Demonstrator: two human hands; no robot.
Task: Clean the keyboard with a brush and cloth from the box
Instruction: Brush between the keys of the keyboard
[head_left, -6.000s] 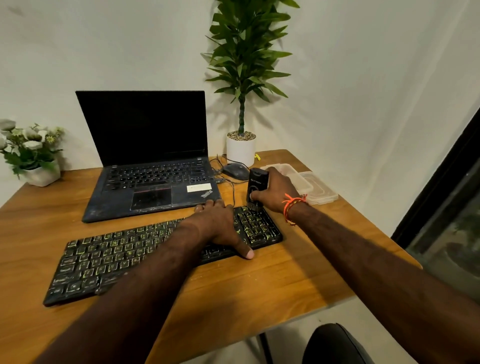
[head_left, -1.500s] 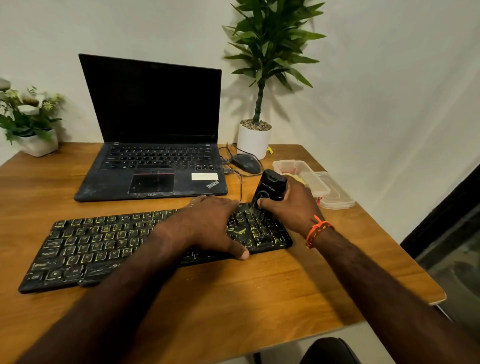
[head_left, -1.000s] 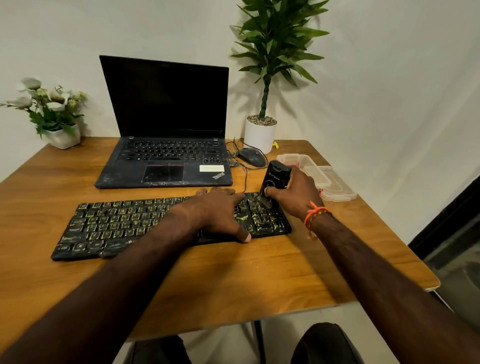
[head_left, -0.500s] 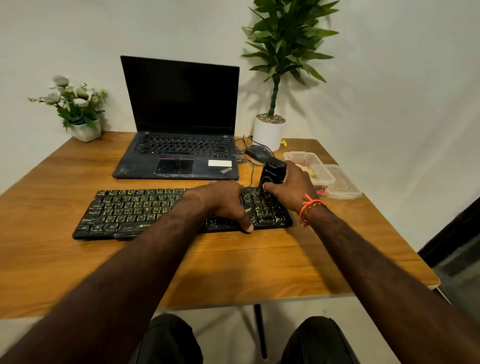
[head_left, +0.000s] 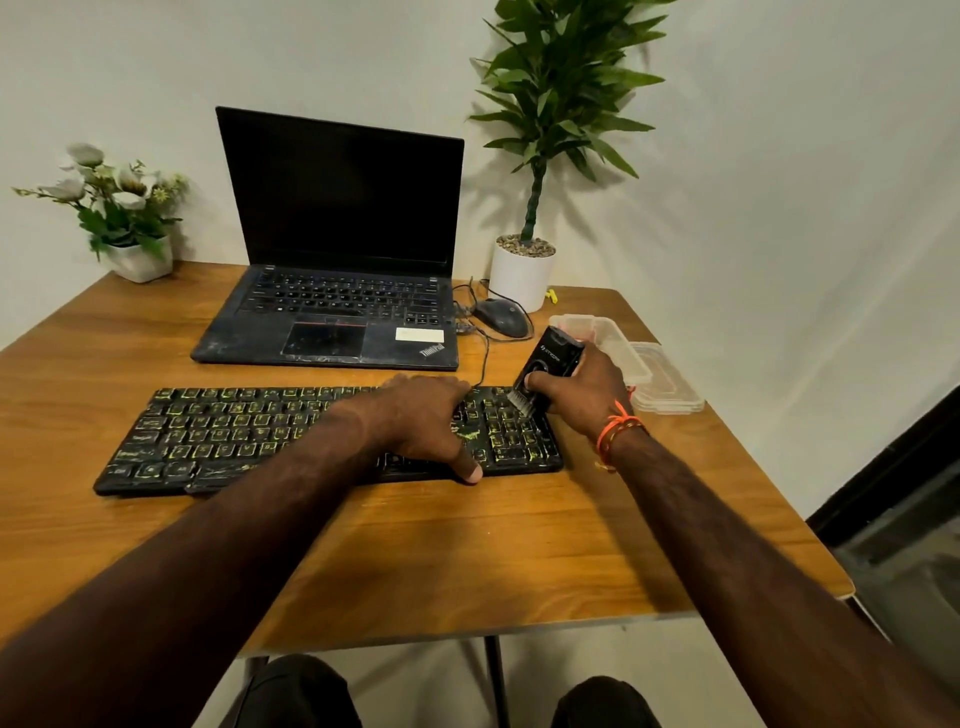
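While lying flat on the brown wooden table (head_left: 467, 561), just in front of the open black laptop (head_left: 332, 291), was dusty, this long black keyboard with yellow-green key markings (head_left: 228, 441). Pressed down on its right half by the left hand (head_left: 426, 421), fingers spread nearly straight over the keys, thumb tip at the front edge. Touched at its far right corner, on the number keys, by the pale bristles of the small black block-shaped brush (head_left: 545, 371). Held tilted by the right hand (head_left: 582, 384), fingers curled around the body, thumb on the front face. Worn on that wrist, an orange thread band (head_left: 615, 431).

Just behind the right hand stood the clear plastic box (head_left: 602, 338), open, and beside it to the right lay its clear flat lid (head_left: 670, 384). Cannot tell what was inside the box. Farther back, near the laptop, rested a dark grey wired mouse (head_left: 501, 317), and behind it a tall green plant in a white round pot (head_left: 522, 275). At the far left corner, a small white pot with pale flowers (head_left: 137, 257).
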